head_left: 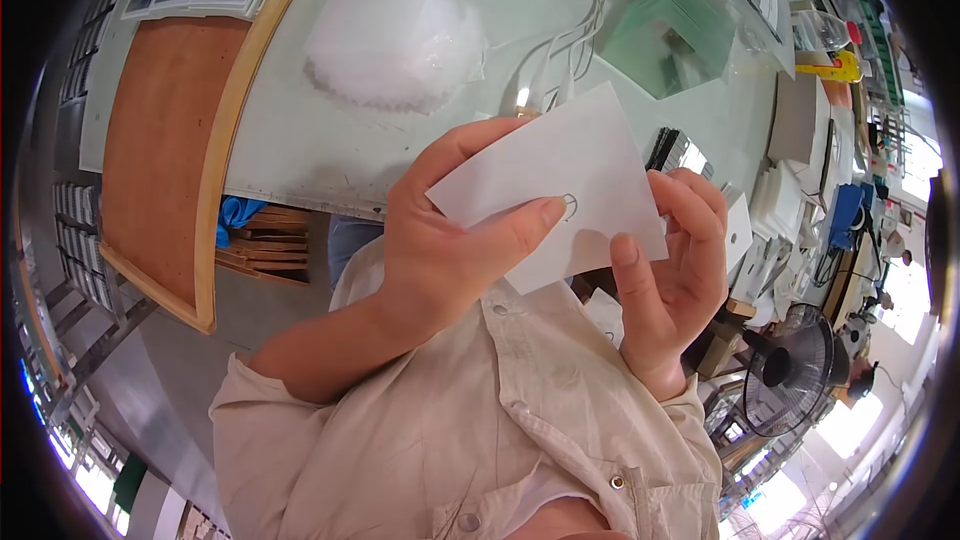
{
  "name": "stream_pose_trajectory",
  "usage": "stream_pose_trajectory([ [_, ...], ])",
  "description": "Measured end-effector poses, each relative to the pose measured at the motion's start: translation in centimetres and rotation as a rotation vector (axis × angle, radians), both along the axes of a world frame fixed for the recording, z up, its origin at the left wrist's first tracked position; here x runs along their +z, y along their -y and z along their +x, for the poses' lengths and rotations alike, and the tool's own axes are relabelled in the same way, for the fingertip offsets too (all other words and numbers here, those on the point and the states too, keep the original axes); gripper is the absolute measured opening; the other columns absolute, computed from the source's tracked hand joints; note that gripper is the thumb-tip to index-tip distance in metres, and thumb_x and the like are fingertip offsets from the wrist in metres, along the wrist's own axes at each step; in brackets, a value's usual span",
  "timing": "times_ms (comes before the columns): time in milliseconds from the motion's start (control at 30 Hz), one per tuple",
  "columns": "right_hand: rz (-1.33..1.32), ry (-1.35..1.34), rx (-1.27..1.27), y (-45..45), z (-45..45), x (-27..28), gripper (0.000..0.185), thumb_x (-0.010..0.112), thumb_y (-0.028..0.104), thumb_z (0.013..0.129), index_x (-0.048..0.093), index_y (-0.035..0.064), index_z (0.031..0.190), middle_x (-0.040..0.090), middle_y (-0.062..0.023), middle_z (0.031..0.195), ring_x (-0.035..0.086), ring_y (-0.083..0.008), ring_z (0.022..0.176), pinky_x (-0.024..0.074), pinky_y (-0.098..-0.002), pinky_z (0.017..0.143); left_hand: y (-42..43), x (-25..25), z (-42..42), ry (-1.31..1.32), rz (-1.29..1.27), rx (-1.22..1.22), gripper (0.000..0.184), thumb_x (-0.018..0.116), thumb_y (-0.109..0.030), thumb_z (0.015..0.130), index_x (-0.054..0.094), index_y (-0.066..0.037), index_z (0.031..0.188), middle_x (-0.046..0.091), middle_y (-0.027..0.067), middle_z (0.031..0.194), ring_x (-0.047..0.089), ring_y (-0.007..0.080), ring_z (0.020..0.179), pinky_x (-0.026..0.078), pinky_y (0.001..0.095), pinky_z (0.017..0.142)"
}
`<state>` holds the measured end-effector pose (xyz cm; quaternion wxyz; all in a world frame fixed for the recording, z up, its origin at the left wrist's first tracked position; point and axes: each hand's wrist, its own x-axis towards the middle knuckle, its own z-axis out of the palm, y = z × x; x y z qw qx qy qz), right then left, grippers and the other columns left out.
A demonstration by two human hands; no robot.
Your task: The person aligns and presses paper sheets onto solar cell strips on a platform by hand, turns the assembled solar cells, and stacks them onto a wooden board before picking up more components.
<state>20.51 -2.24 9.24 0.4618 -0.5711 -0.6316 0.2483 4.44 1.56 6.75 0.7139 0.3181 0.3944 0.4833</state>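
Note:
A white sheet of card or stiff paper (595, 155) is held up tilted in front of my chest, over the table's near edge. My left hand (445, 225) grips it from the left, thumb flat across its face and fingers behind. By the thumb tip is a small dark loop (570, 206); I cannot tell if it is drawn or a bit of wire. My right hand (680, 250) is at the sheet's right corner, its thumb over the lower edge and its curled fingers at the right edge.
On the pale table (290, 140) lie a white fluffy bundle in clear plastic (395, 35), white cables (590, 15) and stacked greenish glass panes (675, 35). A wood-framed brown board (165, 150) leans at the left. A black fan (790, 370) stands at the right.

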Motion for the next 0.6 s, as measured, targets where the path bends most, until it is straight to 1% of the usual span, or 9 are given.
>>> stream_pose_trajectory([
  [67,-0.031,-0.024,0.013,0.0,0.1,0.3,0.040,0.065,-0.001,0.067,0.053,-0.0073,0.105,0.051,-0.0175,0.104,0.049,-0.0216,0.090,0.0394,-0.0298,0.077,0.0,0.0,0.0,0.013,-0.011,0.004,0.041,0.066,0.002,0.071,0.051,0.000,0.109,0.059,0.0048,0.096,0.056,0.0090,0.086,0.046,0.0233,0.074],
  [167,0.056,0.192,0.041,-0.1,0.1,0.5,0.045,0.067,0.000,0.065,0.052,-0.0080,0.106,0.053,-0.0153,0.096,0.048,-0.0205,0.085,0.0389,-0.0288,0.076,-0.1,-0.1,0.0,0.020,-0.014,0.015,0.040,0.065,0.003,0.071,0.050,0.000,0.109,0.059,0.0047,0.095,0.056,0.0089,0.085,0.046,0.0233,0.074],
  [233,0.001,-0.051,0.005,0.2,-0.3,0.5,0.056,0.070,0.002,0.061,0.048,-0.0083,0.112,0.055,-0.0134,0.091,0.048,-0.0209,0.081,0.0384,-0.0291,0.075,-0.2,-0.1,-0.1,0.085,-0.034,0.001,0.041,0.064,0.003,0.072,0.049,0.000,0.110,0.059,0.0050,0.096,0.055,0.0089,0.086,0.046,0.0233,0.074],
  [367,0.077,-0.066,-0.015,0.9,-0.8,1.1,0.065,0.071,0.004,0.059,0.043,-0.0075,0.116,0.057,-0.0125,0.087,0.049,-0.0214,0.077,0.0367,-0.0307,0.072,-0.3,-0.1,-0.1,0.096,0.019,0.005,0.041,0.063,0.003,0.073,0.048,0.000,0.112,0.059,0.0051,0.095,0.056,0.0095,0.085,0.046,0.0235,0.074],
  [433,0.070,0.055,0.179,1.5,-0.4,1.0,0.068,0.069,0.013,0.067,0.035,-0.0085,0.122,0.049,-0.0167,0.109,0.050,-0.0240,0.097,0.0360,-0.0319,0.088,-0.3,0.4,-0.3,0.153,-0.041,0.001,0.044,0.061,0.005,0.075,0.045,-0.001,0.114,0.057,0.0056,0.101,0.054,0.0111,0.090,0.044,0.0250,0.079],
  [467,0.090,0.039,0.155,1.1,-0.6,0.9,0.068,0.069,0.013,0.067,0.035,-0.0085,0.122,0.049,-0.0167,0.109,0.050,-0.0240,0.097,0.0360,-0.0319,0.088,-0.4,0.5,-0.3,0.134,-0.024,-0.024,0.044,0.061,0.005,0.075,0.045,-0.001,0.114,0.057,0.0056,0.101,0.054,0.0111,0.090,0.044,0.0250,0.079],
  [533,0.177,0.109,0.176,0.3,-1.4,1.3,0.066,0.075,0.010,0.052,0.045,-0.0035,0.110,0.058,-0.0144,0.103,0.050,-0.0209,0.075,0.0309,-0.0308,0.066,-0.2,0.6,-0.5,0.297,-0.050,0.006,0.041,0.056,0.004,0.079,0.042,-0.001,0.118,0.054,0.0070,0.108,0.052,0.0132,0.097,0.041,0.0278,0.084],
  [567,0.025,0.147,0.159,0.4,-1.7,2.5,0.053,0.074,0.013,0.051,0.052,0.0021,0.098,0.059,-0.0126,0.106,0.050,-0.0186,0.075,0.0288,-0.0301,0.066,-0.2,0.6,-0.7,0.277,-0.040,-0.023,0.041,0.056,0.004,0.079,0.042,-0.001,0.118,0.054,0.0070,0.108,0.052,0.0132,0.097,0.041,0.0278,0.084],
  [600,0.038,0.130,0.134,0.5,-1.9,2.4,0.053,0.074,0.013,0.051,0.052,0.0021,0.098,0.059,-0.0126,0.106,0.050,-0.0186,0.075,0.0288,-0.0301,0.066,-0.1,0.6,-1.0,0.274,-0.079,-0.046,0.039,0.052,0.001,0.082,0.041,-0.002,0.119,0.052,0.0078,0.110,0.050,0.0143,0.100,0.040,0.0293,0.086],
])
